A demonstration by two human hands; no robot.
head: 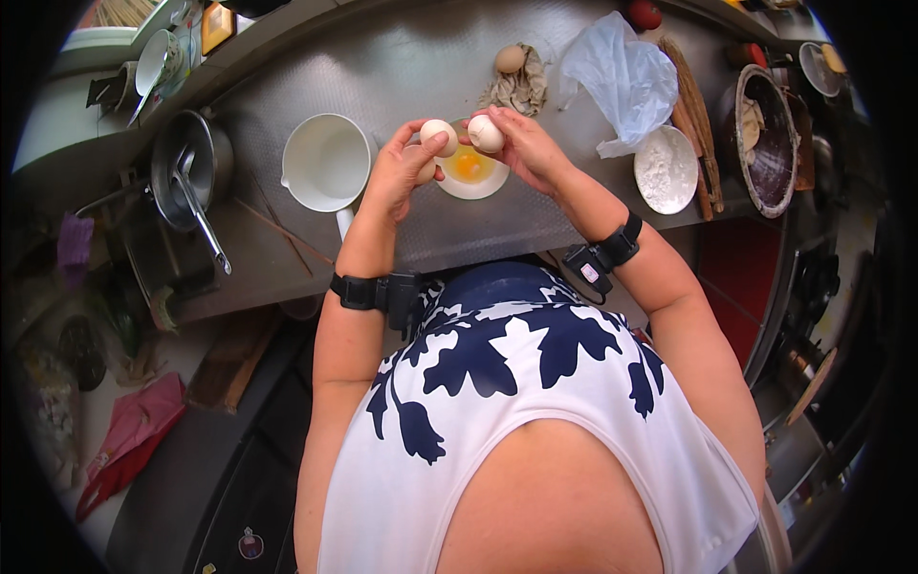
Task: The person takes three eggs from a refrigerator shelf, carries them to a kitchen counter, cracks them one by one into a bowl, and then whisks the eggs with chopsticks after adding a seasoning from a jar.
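My left hand (401,165) is closed around a pale eggshell (439,138) held up by the thumb and fingers. A second rounded egg or shell (424,171) sits lower in the same palm, partly hidden. In my right hand (527,147) is another egg (486,134), its shell visibly cracked. Both hands hover over the far part of a small pale bowl (473,190), which holds raw egg with an orange-yellow yolk (468,166). Beyond the hands, a brown whole egg (510,59) rests against crumpled paper (527,86).
Left of the bowl stands a white handled jug (326,165); further left is a metal pot (168,172) with a utensil. To the right lie a plastic bag (620,79), a bowl of white powder (665,172), wooden sticks (692,122) and a dark basin (764,161).
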